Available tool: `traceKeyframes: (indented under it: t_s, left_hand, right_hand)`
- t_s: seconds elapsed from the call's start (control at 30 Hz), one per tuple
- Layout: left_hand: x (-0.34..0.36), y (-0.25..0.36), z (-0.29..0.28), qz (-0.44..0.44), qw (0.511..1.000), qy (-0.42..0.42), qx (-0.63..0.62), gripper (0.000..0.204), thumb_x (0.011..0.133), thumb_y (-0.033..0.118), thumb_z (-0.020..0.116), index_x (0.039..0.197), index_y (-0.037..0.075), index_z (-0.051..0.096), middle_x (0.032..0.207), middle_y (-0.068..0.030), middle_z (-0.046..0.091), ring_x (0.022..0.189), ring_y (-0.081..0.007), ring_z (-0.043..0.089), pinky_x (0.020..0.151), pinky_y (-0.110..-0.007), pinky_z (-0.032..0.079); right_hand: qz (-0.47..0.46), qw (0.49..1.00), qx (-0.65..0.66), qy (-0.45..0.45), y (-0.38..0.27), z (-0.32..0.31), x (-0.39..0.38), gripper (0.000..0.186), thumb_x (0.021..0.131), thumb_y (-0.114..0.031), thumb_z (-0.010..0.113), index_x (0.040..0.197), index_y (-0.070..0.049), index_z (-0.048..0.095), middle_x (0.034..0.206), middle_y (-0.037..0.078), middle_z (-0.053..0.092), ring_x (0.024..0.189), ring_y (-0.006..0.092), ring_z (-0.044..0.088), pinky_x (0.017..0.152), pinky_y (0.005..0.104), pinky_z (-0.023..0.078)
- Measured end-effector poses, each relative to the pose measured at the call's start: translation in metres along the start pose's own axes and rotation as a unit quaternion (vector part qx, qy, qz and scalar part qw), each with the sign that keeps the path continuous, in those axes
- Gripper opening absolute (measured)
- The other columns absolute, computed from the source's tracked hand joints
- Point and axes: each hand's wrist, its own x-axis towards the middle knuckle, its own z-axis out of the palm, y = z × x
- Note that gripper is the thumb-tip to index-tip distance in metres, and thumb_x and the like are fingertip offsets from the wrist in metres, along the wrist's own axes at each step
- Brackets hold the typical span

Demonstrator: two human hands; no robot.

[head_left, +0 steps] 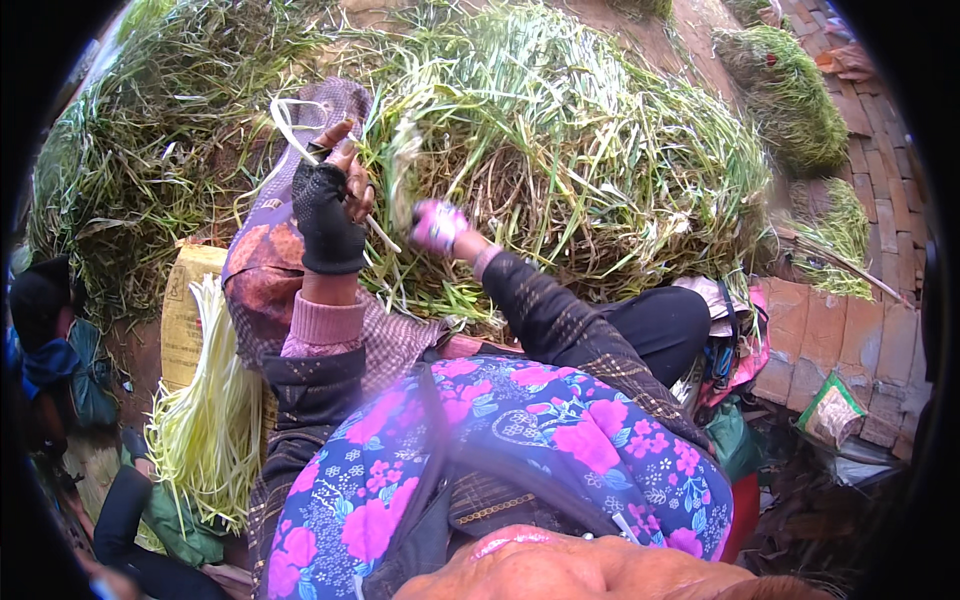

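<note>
My left hand [335, 205], in a black fingerless glove, is closed on thin white stalks [385, 236], one looping up above the fingers. My right hand [440, 225], in a pink patterned glove, is closed just right of it; a blurred pale streak rises above it, and what it holds, if anything, is unclear. Both hands are over a large heap of green, leafy stalks with brown bases [600, 190]. A checked cloth [390, 340] lies under my left arm. Pale trimmed stems [205, 400] hang in a bundle over a yellow sack [190, 300] at my left.
More green heaps [780, 100] lie at the back right, beside brick paving [870, 350] with a long stick [850, 260]. Bags [740, 430] sit by my right side. A person in dark clothing [35, 310] is at the far left, and another dark-clad leg [130, 520] shows lower left.
</note>
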Motion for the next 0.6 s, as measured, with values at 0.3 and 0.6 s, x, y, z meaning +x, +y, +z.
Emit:
traceKeyframes:
  t_s: [0.3,0.6]
  left_hand:
    - [0.003,0.000,-0.015,0.014,1.000,0.011,0.017,0.028,0.088,0.004,0.047,0.115,0.000,0.049,0.052,-0.0010,0.042,0.033,-0.0065,0.030,0.030,-0.020,0.026]
    - [0.009,-0.005,-0.027,0.019,0.999,0.015,0.038,0.025,0.089,0.009,0.050,0.113,0.002,0.050,0.057,-0.0033,0.049,0.034,-0.0069,0.034,0.029,-0.019,0.027]
  right_hand:
    - [-0.115,0.954,0.155,-0.230,-0.002,-0.019,-0.110,0.036,0.075,-0.031,0.067,0.094,0.000,0.064,0.077,0.007,0.065,0.063,0.0166,0.060,0.060,0.0304,0.048]
    - [-0.024,0.957,0.270,0.103,0.030,-0.122,-0.161,0.027,0.078,-0.024,0.067,0.095,-0.004,0.065,0.078,0.004,0.064,0.064,0.0115,0.056,0.062,0.0268,0.046]
